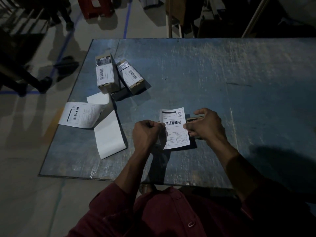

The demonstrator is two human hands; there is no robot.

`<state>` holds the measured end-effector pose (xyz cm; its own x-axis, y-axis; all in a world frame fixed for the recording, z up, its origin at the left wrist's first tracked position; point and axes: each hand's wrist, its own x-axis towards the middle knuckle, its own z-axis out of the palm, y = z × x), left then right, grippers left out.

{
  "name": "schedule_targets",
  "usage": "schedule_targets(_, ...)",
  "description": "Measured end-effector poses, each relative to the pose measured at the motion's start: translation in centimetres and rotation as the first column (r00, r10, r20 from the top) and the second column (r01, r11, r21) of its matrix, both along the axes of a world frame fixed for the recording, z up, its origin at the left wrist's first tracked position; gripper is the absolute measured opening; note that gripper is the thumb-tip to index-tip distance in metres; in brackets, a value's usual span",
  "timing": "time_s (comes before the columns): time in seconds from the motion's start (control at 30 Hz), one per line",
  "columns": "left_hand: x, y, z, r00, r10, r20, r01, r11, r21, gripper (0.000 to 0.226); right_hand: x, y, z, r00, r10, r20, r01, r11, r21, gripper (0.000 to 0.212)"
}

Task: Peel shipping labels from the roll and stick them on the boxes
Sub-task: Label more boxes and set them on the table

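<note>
Left hand (147, 132) pinching label (176, 129) edge | right hand (206, 124) gripping label and box (194, 120) | label reading "CRED", "Pre-Paid" | desk (222, 82)

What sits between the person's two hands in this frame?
In the head view, a printed shipping label spans the gap: the left hand pinches its left edge, the right hand its right edge, over a mostly hidden box.
</note>
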<state>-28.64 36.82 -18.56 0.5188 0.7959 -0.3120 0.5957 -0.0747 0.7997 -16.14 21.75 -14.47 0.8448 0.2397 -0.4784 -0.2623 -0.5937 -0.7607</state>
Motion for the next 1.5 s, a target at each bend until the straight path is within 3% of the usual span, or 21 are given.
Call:
schedule_targets(0.5, -0.5, 0.5, -0.8, 0.999, 0.011, 0.036, -0.009, 0.997, -0.072, 0.029, -0.1, 0.0, -0.3, 0.995, 0.057, 0.077, -0.057, 0.998, -0.01, 0.072)
schedule_targets(0.67, -0.6, 0.6, -1.1, 0.996, 0.058, 0.064, -0.056, 0.998, -0.029, 0.031, 0.1, 0.0, -0.3, 0.986, 0.099, 0.136, -0.092, 0.994, -0.055, 0.07)
schedule_targets(0.87, -1.4, 0.3, -1.3, 0.973, -0.098, 0.207, 0.082, 0.993, 0.083, 0.031, 0.6, -1.1, -0.8, 0.952, 0.196, 0.234, -0.171, 0.978, -0.123, 0.057)
schedule_targets(0.93, -1.8, 0.7, -1.5, 0.937, -0.268, 0.224, 0.2, 0.938, 0.285, 0.03, 0.3, -1.7, -1.4, 0.892, 0.268, 0.363, -0.243, 0.963, -0.114, 0.045)
schedule_targets(1.03, -1.9, 1.3, -1.8, 0.859, -0.489, 0.151, 0.331, 0.757, 0.564, 0.025, 0.1, -1.8, -2.2, 0.651, 0.415, 0.636, -0.377, 0.903, -0.204, 0.033)
schedule_targets(1.13, -1.5, 1.5, -2.6, 0.791, -0.611, -0.014, 0.427, 0.535, 0.729, 0.037, 0.0, -1.3, -3.5, 0.495, 0.544, 0.677, -0.469, 0.824, -0.319, 0.04)
schedule_targets(1.2, -1.6, 1.6, -3.6, 0.777, -0.619, -0.114, 0.469, 0.448, 0.762, 0.038, -0.1, -1.3, -4.7, 0.43, 0.628, 0.649, -0.507, 0.763, -0.402, 0.043)
schedule_targets(1.3, -2.3, 1.9, -4.3, 0.788, -0.591, -0.172, 0.517, 0.484, 0.706, 0.039, 0.3, -2.3, -5.7, 0.459, 0.638, 0.618, -0.501, 0.76, -0.413, 0.044)
schedule_targets(1.37, -3.1, 2.5, -4.4, 0.773, -0.603, -0.197, 0.551, 0.484, 0.679, 0.043, 0.9, -3.0, -5.7, 0.472, 0.642, 0.605, -0.482, 0.762, -0.433, 0.057)
schedule_targets(1.43, -4.0, 3.1, -4.2, 0.784, -0.602, -0.151, 0.518, 0.502, 0.692, 0.051, 1.4, -3.4, -5.0, 0.546, 0.65, 0.529, -0.479, 0.76, -0.439, 0.074)
schedule_targets(1.5, -4.2, 3.0, -2.9, 0.855, -0.516, -0.044, 0.457, 0.711, 0.534, 0.063, 2.0, -3.7, -4.8, 0.659, 0.605, 0.447, -0.468, 0.795, -0.385, 0.085)
